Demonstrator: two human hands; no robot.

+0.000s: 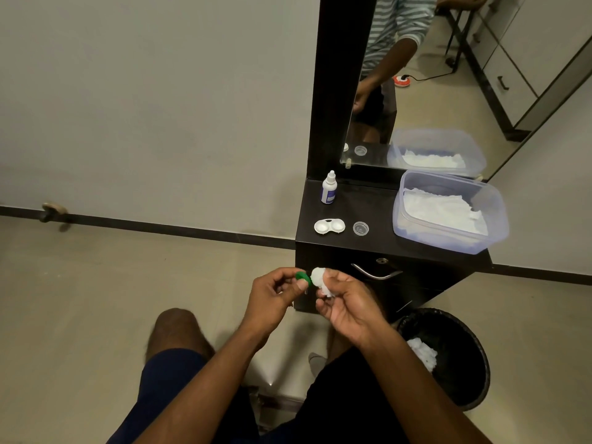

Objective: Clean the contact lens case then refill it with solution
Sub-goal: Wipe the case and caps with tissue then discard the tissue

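Head view, lower centre of the frame: the left hand (pixel 275 294) pinches a small round green plastic cap (pixel 303 278) while the right hand (pixel 347 301) grips a wad of white tissue (pixel 320 280) pressed against it, so wiping looks underway. The white twin-well contact lens case (pixel 329 226) sits uncapped on the dark cabinet top (pixel 378 213) at centre right, beside a clear round lid (pixel 360 228). The white solution bottle (pixel 329 188) stands behind; refilling appears not yet begun.
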